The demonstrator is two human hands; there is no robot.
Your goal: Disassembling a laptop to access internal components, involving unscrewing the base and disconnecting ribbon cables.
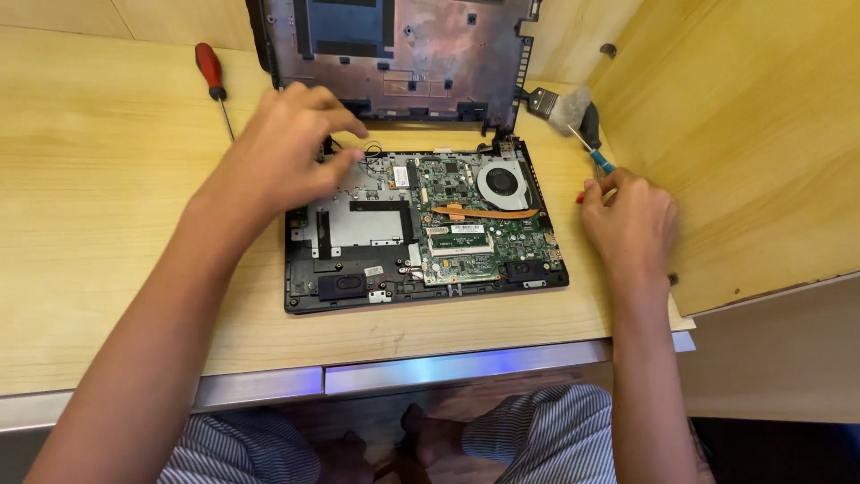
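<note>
An opened laptop base [340, 287] lies on the wooden desk, its green circuit board [466, 215] and round fan [503, 183] exposed. My left hand [287, 152] hovers over the base's upper left corner, fingers curled near thin black wires [369, 154]; whether it pinches anything I cannot tell. My right hand [632, 220] rests on the desk to the right of the laptop, fingers closed around a small blue-and-red tool [600, 163]. The removed bottom cover [403, 54] leans upright behind the base.
A red-handled screwdriver [211, 76] lies at the back left of the desk. A small brush [560, 106] rests behind the laptop's right corner. A wooden partition [743, 134] stands close on the right. The desk's front edge has a metal strip [448, 366].
</note>
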